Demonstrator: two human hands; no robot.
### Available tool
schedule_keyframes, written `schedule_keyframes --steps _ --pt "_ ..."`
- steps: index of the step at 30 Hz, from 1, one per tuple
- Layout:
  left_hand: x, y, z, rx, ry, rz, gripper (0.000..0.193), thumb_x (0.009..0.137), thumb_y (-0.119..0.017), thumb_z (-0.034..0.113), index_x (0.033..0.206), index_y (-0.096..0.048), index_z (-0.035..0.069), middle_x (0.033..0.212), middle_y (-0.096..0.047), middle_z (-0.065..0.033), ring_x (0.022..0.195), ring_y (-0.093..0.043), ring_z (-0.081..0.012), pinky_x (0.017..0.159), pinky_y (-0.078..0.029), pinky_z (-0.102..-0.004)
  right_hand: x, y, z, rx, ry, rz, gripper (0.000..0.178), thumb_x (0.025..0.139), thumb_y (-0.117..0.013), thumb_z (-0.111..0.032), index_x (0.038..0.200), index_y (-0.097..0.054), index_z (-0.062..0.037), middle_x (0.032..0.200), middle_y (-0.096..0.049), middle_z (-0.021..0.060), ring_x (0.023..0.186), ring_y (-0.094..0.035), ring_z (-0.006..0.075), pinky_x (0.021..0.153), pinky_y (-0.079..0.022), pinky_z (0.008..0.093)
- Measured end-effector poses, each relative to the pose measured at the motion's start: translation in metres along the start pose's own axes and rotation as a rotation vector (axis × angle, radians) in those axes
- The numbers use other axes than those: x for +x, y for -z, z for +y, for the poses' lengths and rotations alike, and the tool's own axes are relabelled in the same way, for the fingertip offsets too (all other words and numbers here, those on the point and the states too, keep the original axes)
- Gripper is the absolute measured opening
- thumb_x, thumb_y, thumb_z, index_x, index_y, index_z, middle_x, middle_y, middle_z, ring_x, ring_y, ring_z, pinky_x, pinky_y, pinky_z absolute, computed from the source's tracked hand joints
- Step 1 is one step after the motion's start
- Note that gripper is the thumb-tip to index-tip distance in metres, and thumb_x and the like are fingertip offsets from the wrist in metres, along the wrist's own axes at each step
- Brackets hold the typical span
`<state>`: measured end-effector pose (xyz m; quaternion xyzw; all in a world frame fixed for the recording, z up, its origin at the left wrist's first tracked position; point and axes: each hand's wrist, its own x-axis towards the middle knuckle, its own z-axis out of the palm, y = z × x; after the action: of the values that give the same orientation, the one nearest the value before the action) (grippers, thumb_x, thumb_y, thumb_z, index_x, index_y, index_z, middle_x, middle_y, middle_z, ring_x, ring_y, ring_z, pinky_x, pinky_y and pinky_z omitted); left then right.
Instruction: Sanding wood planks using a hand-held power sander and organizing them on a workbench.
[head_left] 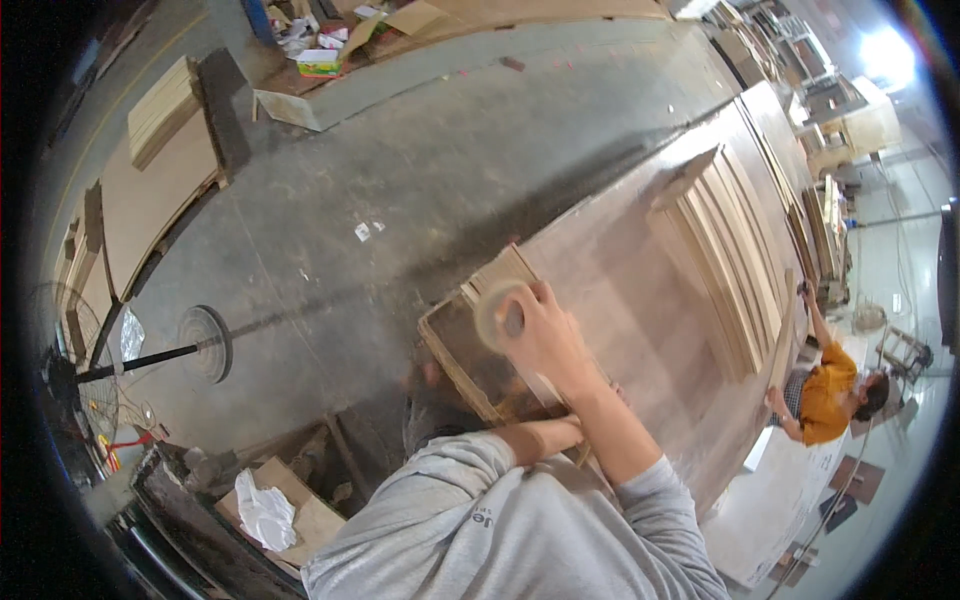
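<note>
My right hand (545,335) is closed round a roll of tape (494,318), its fingers reaching through and over the ring. Directly beneath lies a bundle of pale wooden strips (512,268), near the left edge of a broad brown worktable (600,250). My left forearm crosses under the right one. Most of my left hand (572,431) is hidden behind my right forearm, so its fingers and anything in them cannot be made out.
A stack of long wooden strips (725,270) lies on the table to the right. Beyond it a person in an orange top (832,395) leans over the far edge. A stand fan's round base (205,344) stands on the floor at left. White crumpled material (265,510) lies on cardboard at lower left.
</note>
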<state>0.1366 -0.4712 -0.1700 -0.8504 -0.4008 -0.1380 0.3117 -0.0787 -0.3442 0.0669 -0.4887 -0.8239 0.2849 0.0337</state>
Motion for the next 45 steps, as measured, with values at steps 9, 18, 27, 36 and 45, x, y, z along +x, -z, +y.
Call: schedule_keyframes --steps 9,18,27,36,45 --pt "0.017 0.028 -0.074 -0.143 -0.335 -0.145 0.031 0.097 -0.053 0.035 0.105 -0.057 0.006 0.098 -0.056 -0.0103 0.103 -0.053 -0.0307 0.098 -0.041 -0.0516 0.025 -0.009 -0.011 -0.011 0.030 0.027 0.027 0.087 -0.074 -0.027 0.110 -0.064 -0.0172 0.129 -0.065 0.0129 0.097 -0.071 0.0433 0.083 -0.059 0.0501" --pt "0.008 0.005 -0.013 0.017 -0.016 -0.035 0.032 0.093 -0.055 0.034 0.105 -0.057 0.004 0.110 -0.060 -0.0150 0.115 -0.056 -0.0372 0.110 -0.040 -0.0627 -0.031 0.007 0.024 -0.047 -0.259 0.017 0.027 0.087 -0.076 -0.027 0.110 -0.063 -0.0183 0.128 -0.063 0.0138 0.110 -0.067 0.0399 0.088 -0.056 0.0473" --pt "0.007 0.022 -0.038 -0.245 -0.157 -0.164 0.028 0.098 -0.054 0.035 0.111 -0.058 0.010 0.110 -0.061 -0.0102 0.114 -0.057 -0.0315 0.107 -0.042 -0.0539 0.033 -0.007 -0.022 -0.031 -0.022 0.069 0.027 0.089 -0.074 -0.030 0.111 -0.063 -0.0188 0.124 -0.065 0.0126 0.095 -0.071 0.0416 0.082 -0.059 0.0498" --pt "-0.003 0.009 0.002 -0.978 0.115 -0.372 0.037 0.106 -0.053 0.030 0.141 -0.055 0.016 0.139 -0.058 -0.0059 0.136 -0.050 -0.0220 0.115 -0.039 -0.0424 -0.051 0.014 0.048 -0.018 -0.275 0.141 0.031 0.088 -0.077 -0.031 0.112 -0.063 -0.0167 0.124 -0.064 0.0130 0.102 -0.069 0.0396 0.087 -0.057 0.0474" --pt "-0.009 -0.018 0.014 -2.722 0.599 0.122 0.021 0.097 -0.052 0.030 0.093 -0.049 0.010 0.092 -0.049 -0.0060 0.094 -0.052 -0.0239 0.092 -0.044 -0.0415 0.046 -0.006 -0.003 -0.003 -0.003 0.222 0.030 0.090 -0.073 -0.030 0.114 -0.062 -0.0161 0.120 -0.066 0.0147 0.098 -0.070 0.0439 0.084 -0.058 0.0514"
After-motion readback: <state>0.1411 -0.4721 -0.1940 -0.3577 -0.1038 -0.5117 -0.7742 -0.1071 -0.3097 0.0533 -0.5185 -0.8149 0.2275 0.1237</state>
